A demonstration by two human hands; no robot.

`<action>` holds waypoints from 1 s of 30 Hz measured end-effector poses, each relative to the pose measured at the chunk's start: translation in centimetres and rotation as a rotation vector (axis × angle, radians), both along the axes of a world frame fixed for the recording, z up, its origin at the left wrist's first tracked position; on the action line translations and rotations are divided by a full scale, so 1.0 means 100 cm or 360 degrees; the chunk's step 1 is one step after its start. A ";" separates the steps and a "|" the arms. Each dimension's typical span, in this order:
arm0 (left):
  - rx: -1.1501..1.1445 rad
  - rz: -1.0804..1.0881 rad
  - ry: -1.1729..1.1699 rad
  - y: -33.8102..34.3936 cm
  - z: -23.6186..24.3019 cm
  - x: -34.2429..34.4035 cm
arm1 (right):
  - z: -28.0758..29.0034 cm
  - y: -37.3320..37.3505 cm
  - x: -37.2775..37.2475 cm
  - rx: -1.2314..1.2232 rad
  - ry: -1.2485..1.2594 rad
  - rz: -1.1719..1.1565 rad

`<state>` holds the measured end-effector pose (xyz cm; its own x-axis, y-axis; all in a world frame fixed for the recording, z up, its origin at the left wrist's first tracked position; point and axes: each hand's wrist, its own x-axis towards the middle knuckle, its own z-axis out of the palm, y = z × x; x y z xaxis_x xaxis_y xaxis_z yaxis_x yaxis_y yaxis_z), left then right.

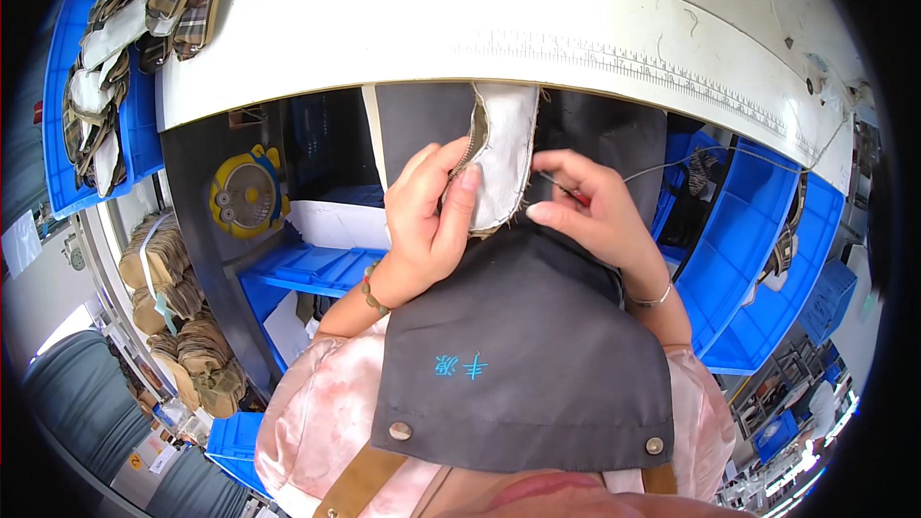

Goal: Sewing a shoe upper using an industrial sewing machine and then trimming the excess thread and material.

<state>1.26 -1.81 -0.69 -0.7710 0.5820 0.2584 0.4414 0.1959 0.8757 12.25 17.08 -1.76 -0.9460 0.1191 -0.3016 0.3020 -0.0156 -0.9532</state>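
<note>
1. We see the left hand clamped on the white-backed fabric piece, thumb on its pale face and fingers behind, presumably to steady it.
2. We find that piece between the 2 hands, in front of the white table, its rounded lower end just above the dark apron; hanging it there probably leaves the edges free.
3. We see the toothed zipper along its left side, by the left fingers, where the hold likely controls both layers.
4. We see the right hand at the opposite edge, thumb and forefinger tips apart, perhaps for fine work on that frayed side.
5. We cannot identify the small red object at its palm, mostly covered, nor tell whether its other fingers grip it.
6. We lose the piece's upper end at the table's edge, and its back is hidden.
</note>
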 end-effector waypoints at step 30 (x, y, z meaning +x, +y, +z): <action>-0.0077 -0.0038 0.0577 0.005 -0.015 0.006 | 0.010 0.004 -0.004 0.0453 -0.0100 0.0039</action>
